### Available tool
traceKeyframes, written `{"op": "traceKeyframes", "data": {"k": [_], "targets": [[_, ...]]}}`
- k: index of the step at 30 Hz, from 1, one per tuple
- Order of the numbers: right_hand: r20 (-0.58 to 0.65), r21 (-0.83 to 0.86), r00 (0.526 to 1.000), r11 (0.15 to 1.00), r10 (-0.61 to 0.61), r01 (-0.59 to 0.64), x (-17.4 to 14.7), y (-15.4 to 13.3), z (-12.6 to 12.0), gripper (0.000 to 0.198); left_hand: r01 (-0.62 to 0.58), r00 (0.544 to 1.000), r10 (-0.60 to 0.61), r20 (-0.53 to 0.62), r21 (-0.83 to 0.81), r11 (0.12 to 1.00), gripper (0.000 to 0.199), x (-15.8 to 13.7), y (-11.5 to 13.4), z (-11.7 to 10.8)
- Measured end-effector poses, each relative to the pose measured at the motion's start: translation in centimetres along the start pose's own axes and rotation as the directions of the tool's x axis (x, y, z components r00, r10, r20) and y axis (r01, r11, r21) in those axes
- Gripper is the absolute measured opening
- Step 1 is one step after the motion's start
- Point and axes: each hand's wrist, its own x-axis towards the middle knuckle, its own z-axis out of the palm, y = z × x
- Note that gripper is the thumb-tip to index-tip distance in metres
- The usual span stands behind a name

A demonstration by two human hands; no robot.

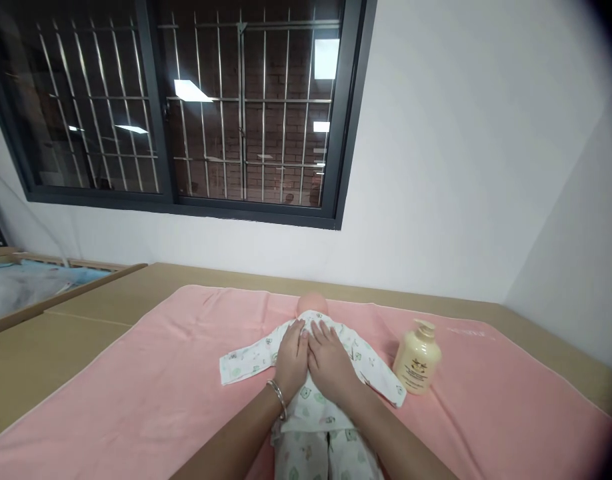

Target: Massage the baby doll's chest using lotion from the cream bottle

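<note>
A baby doll [313, 303] lies on a pink cloth [186, 373], its head towards the wall. It wears a white printed top [313, 407] with the sleeves spread out to both sides, and matching trousers [301, 457]. My left hand [292, 357] rests flat on the upper part of the top, a silver bangle [277, 395] at its wrist. Beside it, my right hand [331, 360] lies flat on the same area, the two hands touching along their inner edges. Neither hand holds anything.
A cream pump bottle [418, 360] stands right of the doll, near the end of a sleeve. Under the cloth is a wooden table [96, 303]. At far left, a wooden-edged bay [41, 283] contains bluish material. Behind are a white wall [436, 167] and a barred window [256, 213].
</note>
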Motion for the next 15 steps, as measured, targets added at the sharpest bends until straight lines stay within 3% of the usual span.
{"op": "traceKeyframes", "data": {"k": [2, 3, 8, 10, 13, 15], "targets": [[0.032, 0.070, 0.991, 0.990, -0.127, 0.125, 0.2, 0.4, -0.6, 0.049, -0.011, 1.000, 0.011, 0.002, -0.010, 1.000, 0.042, 0.0, -0.1, 0.0], [0.040, 0.098, 0.990, 0.987, -0.132, 0.128, 0.4, 0.9, -0.8, 0.047, -0.014, 1.000, 0.014, 0.004, -0.010, 1.000, 0.042, 0.0, -0.1, 0.0], [-0.007, 0.005, 0.988, 0.988, 0.157, -0.157, 0.6, 1.9, -0.4, 0.054, -0.012, 1.000, 0.012, 0.008, 0.002, 1.000, 0.043, -0.2, -0.4, 0.0], [-0.030, -0.081, 0.982, 0.979, 0.184, -0.186, 0.1, 0.9, 0.1, 0.055, -0.016, 1.000, 0.016, -0.005, -0.011, 1.000, 0.042, -0.2, -0.5, -0.1], [0.023, -0.099, 0.999, 0.995, -0.031, 0.033, -0.8, -0.8, 0.2, 0.055, -0.006, 1.000, 0.005, -0.017, -0.062, 0.998, 0.040, -0.2, -0.4, -0.2], [0.057, -0.035, 0.982, 0.983, -0.180, 0.182, -0.8, -1.0, -0.2, 0.055, 0.008, 1.000, -0.010, -0.017, -0.089, 0.996, 0.040, -0.2, -0.3, -0.3]]}}
